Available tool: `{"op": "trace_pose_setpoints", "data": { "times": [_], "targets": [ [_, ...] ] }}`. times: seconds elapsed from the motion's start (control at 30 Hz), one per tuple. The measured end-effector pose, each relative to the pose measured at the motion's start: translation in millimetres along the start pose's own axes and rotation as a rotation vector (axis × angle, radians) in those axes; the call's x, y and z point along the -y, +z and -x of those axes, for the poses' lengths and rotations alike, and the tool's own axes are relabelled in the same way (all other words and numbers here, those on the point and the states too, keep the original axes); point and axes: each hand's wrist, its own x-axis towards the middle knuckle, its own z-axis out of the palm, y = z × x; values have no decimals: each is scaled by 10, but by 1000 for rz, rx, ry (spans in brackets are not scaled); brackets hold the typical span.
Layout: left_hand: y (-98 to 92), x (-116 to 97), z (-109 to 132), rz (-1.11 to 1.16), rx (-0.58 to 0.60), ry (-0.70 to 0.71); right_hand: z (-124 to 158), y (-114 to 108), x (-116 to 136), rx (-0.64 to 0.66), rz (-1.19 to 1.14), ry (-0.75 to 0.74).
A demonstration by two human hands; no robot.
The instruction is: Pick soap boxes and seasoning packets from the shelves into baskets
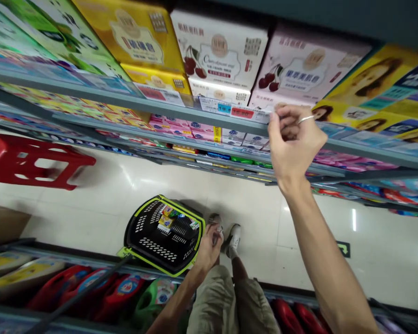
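The right hand [294, 132], fingers curled, is at the right end of the shelf-edge price label [226, 110], below the pink cherry soap box [299, 69]. The left hand [211, 246], partly curled, is beside the black shopping basket [143, 236]. Neither grip is determinable.

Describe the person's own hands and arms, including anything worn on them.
The left hand and right hand are ungloved. A slim, silver-coloured ring sits on a finger of the right. Both forearms show no sleeve, watch or bracelet.
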Motion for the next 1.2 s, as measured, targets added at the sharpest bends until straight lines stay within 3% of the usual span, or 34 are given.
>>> {"op": "trace_pose_setpoints", "data": {
  "times": [0.07,0.13,0.23,0.33,0.4,0.47,0.53,0.63,0.8,0.93,1.07,1.13,1.2],
  "targets": [
    [-63,52,63,22,4,-27,-5,-15,-17,35,24,5],
    [-225,-158,-14,31,-36,-4,-24,-45,-28,72,60,4],
    [-592,-867,-442,51,-193,179,-64,-90,-55,116,120,-40],
    [-910,-1733,-1119,151,-429,569,-75,-95,-110,117,173,-118],
    [-1017,-2220,-1571,179,-540,808,-59,-60,-155,68,186,-190],
    [-1036,-2556,-1947,182,-573,970,-37,0,-197,-14,182,-250],
    [-1003,-2729,-2222,155,-573,1071,-25,66,-229,-81,173,-265],
    [-947,-2781,-2440,119,-589,1170,-46,122,-258,-91,163,-241],
    [-972,-2762,-2542,49,-616,1332,-77,125,-318,-100,164,-294],
    [-993,-2859,-2682,-29,-711,1384,-80,257,-432,-228,155,-371],
    [-908,-2974,-2701,-68,-851,1413,-261,322,-455,-382,139,-477],
    [-800,-2814,-2564,-19,-893,1408,-233,243,-433,-398,112,-525],
    [-694,-2358,-2379,27,-899,1350,86,197,-498,-384,28,-566]
  ]
}}
